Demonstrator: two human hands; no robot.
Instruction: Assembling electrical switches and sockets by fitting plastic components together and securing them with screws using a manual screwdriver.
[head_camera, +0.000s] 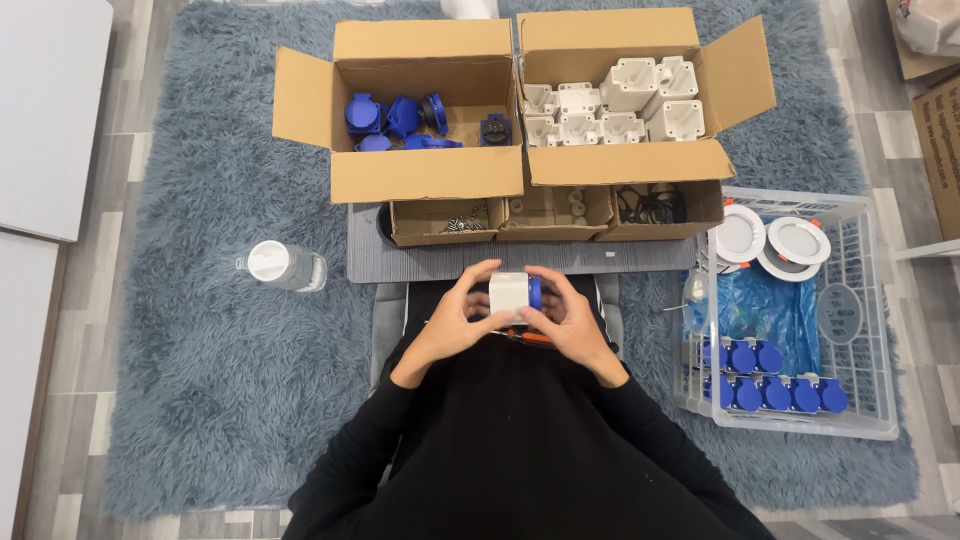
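Your left hand (450, 320) and right hand (570, 322) are both closed around a small white socket housing (508, 295) with a blue cap (535, 292) on its right end, held just above your lap; your fingers hide most of its sides, and an orange-handled tool (528, 337) beneath it shows only as a sliver, so its kind cannot be told. Ahead of you on the grey rug (200, 380) stand two large open cardboard boxes: the left box (425, 170) holds about six blue socket parts (405, 120), partly lost in shadow, and the right box (625, 160) holds roughly nine white housings (610, 105), though the stacking makes an exact count uncertain. In front of them sit three low cardboard trays (555, 215); their contents, small screws, pale rings and dark loops, are too small to count. To your right a white wire basket (870, 330) holds two round white discs (770, 240), a blue plastic bag (765, 305) and about nine finished blue-capped pieces (775, 392) in two rows, some hidden behind the bag. One clear bottle with a white cap (285, 266) lies on the rug to your left. More cardboard (935, 110) is cut off at the right edge.
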